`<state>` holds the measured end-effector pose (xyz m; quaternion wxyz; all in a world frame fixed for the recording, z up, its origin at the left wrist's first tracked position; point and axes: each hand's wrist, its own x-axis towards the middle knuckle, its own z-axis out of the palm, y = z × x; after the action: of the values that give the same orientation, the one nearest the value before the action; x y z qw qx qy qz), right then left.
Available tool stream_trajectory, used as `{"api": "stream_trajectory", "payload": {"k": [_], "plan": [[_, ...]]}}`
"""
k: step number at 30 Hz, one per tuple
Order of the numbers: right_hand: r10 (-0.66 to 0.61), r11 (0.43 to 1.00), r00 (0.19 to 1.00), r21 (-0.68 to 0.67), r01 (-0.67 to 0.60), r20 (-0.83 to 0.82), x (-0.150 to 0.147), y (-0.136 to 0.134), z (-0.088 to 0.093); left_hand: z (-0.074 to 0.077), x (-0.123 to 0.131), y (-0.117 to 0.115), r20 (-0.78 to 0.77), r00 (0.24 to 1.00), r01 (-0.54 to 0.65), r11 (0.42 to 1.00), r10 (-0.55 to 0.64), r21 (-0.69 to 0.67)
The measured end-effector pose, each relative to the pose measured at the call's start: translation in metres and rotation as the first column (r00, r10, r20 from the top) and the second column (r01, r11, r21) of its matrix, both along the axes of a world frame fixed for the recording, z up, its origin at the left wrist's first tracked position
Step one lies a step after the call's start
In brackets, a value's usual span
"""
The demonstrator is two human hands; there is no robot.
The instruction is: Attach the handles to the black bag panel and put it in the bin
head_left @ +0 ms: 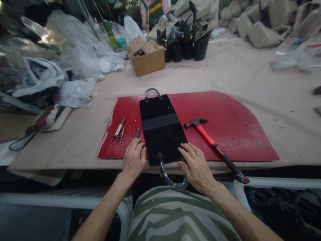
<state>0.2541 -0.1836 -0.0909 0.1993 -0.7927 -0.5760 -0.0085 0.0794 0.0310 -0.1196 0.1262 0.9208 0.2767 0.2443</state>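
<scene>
A black bag panel (160, 122) lies flat, lengthwise in front of me, with a smooth band across its middle. A plastic-wrapped handle (152, 90) is at its far end. Another wrapped handle (173, 182) hangs over the table edge toward me. My left hand (134, 157) rests at the panel's left edge, fingers apart, its fingertips by a small dark metal piece (138, 132). Over the near right corner is my right hand (195, 164), its fingers bent but apart, touching the panel's edge with the thumb near the handle. Neither hand visibly grips anything.
Beneath the panel is a red board (225, 130). On its right lies a claw hammer (208, 135); on its left, a pronged tool (118, 130) and a thin metal rod (122, 134). Farther back are a cardboard box (149, 63), black bags (187, 43) and plastic wrapping (82, 50).
</scene>
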Motion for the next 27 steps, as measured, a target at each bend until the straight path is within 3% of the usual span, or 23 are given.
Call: {"api": "stream_trajectory", "payload": {"k": [3,7,11,16,21,27], "plan": [[0.004,0.998,1.0,0.061,-0.003,-0.004,-0.001,0.0,-0.001,-0.005,-0.004,-0.004,0.044,0.999,-0.009,0.999,0.012,-0.051],[0.003,0.996,1.0,0.085,-0.006,0.028,-0.001,0.001,-0.003,0.005,-0.001,0.008,0.058,0.993,-0.097,0.99,0.103,-0.102],[-0.044,0.993,0.993,0.114,0.031,0.113,-0.001,0.008,-0.009,0.022,0.0,0.045,-0.06,0.948,-0.317,0.941,0.312,-0.119],[-0.114,0.983,0.979,0.163,0.087,0.166,-0.004,0.021,-0.017,0.031,-0.018,0.108,-0.169,0.844,-0.527,0.845,0.508,-0.091],[-0.163,0.971,0.971,0.202,0.126,0.174,-0.004,0.029,-0.019,0.028,-0.027,0.148,-0.36,0.821,-0.53,0.826,0.442,-0.195],[-0.188,0.967,0.974,0.196,0.161,0.127,-0.003,0.037,-0.018,0.031,-0.008,0.154,-0.453,0.8,-0.515,0.838,0.394,-0.18]]}}
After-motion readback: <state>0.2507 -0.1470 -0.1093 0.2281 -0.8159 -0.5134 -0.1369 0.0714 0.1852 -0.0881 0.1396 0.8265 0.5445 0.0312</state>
